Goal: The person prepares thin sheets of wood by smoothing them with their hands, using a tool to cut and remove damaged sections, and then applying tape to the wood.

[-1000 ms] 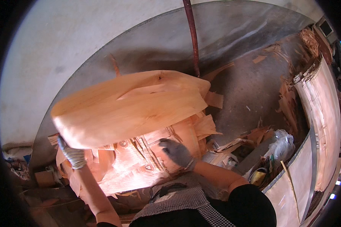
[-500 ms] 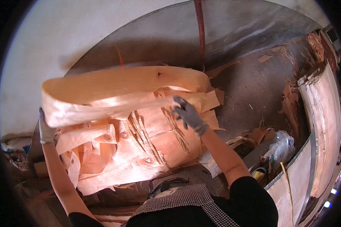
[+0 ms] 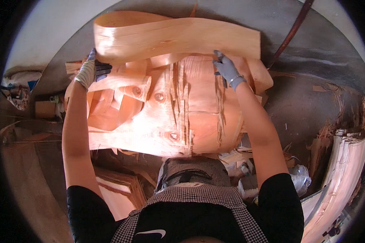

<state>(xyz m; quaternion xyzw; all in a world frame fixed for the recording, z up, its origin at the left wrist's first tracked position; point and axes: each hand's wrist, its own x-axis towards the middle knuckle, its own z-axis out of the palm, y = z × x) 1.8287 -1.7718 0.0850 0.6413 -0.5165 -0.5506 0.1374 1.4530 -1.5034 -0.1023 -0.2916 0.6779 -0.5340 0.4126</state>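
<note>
Left hand (image 3: 89,72) and right hand (image 3: 228,71), both gloved, grip opposite ends of a curled veneer sheet (image 3: 178,38) above the veneer pile (image 3: 158,121).

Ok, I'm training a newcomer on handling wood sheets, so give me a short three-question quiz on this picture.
1. True or false: both hands wear gloves.
2. Which hand grips the curled top sheet at its left end? A) left hand B) right hand
3. What lies under the top sheet?

Key:
1. True.
2. A; the right hand holds it nearer the right end.
3. A pile of split, knotted wood sheets.
</note>
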